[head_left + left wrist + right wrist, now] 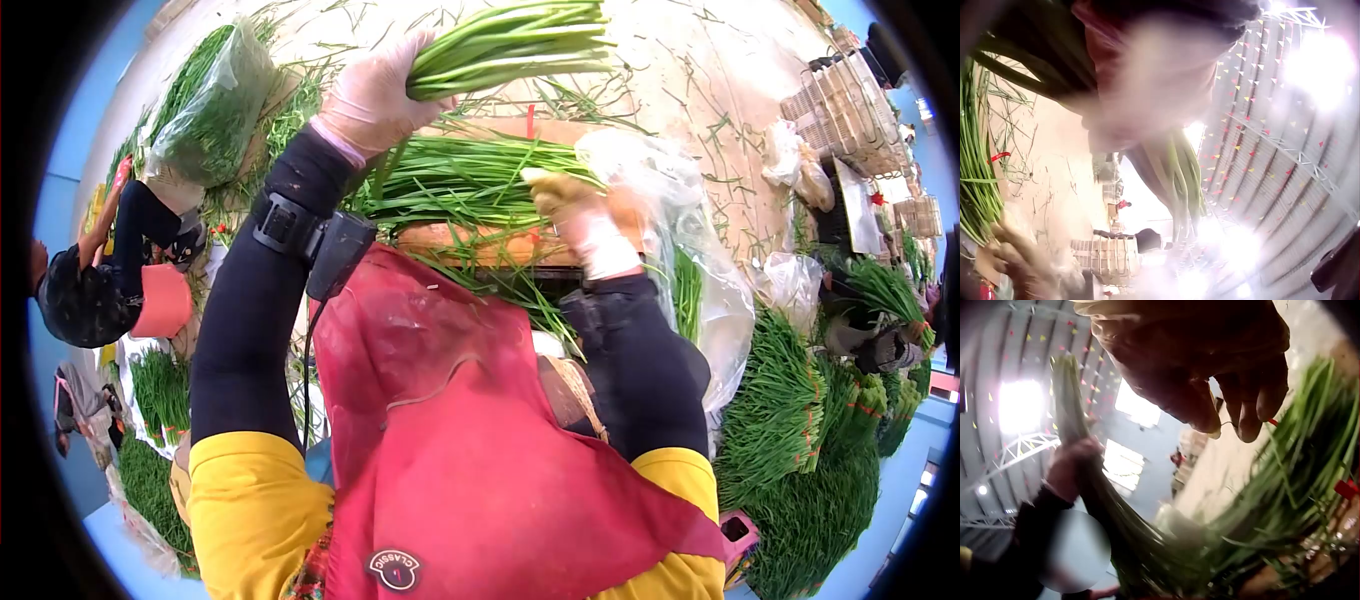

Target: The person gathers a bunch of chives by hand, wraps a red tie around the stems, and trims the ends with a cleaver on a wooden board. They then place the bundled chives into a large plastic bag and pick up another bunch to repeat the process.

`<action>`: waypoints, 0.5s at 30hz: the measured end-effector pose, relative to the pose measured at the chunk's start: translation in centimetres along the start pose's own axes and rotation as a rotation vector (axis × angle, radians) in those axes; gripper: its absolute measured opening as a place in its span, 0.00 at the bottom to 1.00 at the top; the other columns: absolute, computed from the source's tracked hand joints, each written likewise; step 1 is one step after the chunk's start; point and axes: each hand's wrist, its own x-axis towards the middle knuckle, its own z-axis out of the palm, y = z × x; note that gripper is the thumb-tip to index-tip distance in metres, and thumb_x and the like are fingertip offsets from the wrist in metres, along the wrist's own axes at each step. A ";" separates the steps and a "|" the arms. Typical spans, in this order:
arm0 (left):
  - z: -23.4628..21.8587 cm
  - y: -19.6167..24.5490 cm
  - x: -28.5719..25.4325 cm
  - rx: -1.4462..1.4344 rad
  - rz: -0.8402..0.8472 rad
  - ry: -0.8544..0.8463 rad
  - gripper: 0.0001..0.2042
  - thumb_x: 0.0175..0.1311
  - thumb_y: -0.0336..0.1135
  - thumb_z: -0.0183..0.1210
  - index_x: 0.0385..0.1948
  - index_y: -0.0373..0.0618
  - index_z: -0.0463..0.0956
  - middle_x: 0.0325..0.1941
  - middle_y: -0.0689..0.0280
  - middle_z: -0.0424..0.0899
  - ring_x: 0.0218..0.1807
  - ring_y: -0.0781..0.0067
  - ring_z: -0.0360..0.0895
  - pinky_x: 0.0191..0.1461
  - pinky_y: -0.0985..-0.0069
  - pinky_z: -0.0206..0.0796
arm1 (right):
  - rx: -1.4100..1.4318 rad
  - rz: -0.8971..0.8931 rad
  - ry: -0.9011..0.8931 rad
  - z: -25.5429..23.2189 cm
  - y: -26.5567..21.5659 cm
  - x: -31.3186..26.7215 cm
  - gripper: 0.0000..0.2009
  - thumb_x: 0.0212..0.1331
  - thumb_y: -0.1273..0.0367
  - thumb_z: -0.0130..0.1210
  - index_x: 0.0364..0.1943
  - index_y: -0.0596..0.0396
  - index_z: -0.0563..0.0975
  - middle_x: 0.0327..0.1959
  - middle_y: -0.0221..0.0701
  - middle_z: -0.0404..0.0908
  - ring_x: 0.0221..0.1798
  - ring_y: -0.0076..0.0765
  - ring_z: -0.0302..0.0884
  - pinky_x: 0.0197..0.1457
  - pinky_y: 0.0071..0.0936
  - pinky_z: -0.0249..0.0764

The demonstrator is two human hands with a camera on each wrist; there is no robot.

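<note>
My gloved left hand (375, 95) is raised at the top of the head view. It grips a bunch of green garlic chives (510, 45), whose stems point right. Below lies a loose heap of garlic chives (460, 180) on an orange-brown surface (475, 242). Over the heap's right end is my right hand (575, 210), gloved and blurred. In the right wrist view its fingers (1249, 415) hang loosely bent, apart from the thumb, with a thin dark strand showing across the gap. The held bunch (1072, 406) rises at left there, its leaves trailing down toward the heap.
Clear plastic sheeting (700, 270) lies beside the heap on the right. Tied chive bundles (770, 420) are stacked at lower right. A bagged pile (210, 110) stands at upper left, near a seated person (90, 270). Wicker baskets (845, 115) stand at upper right. Stray leaves litter the floor.
</note>
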 end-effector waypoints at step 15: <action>5.8 -3.3 2.3 0.047 0.016 -0.236 0.27 0.49 0.36 0.66 0.53 0.44 0.68 0.38 0.54 0.80 0.41 0.56 0.79 0.44 0.70 0.71 | -0.474 0.121 -0.110 7.2 -1.0 0.3 0.19 0.59 0.70 0.42 0.56 0.45 0.71 0.46 0.43 0.76 0.45 0.47 0.77 0.48 0.37 0.74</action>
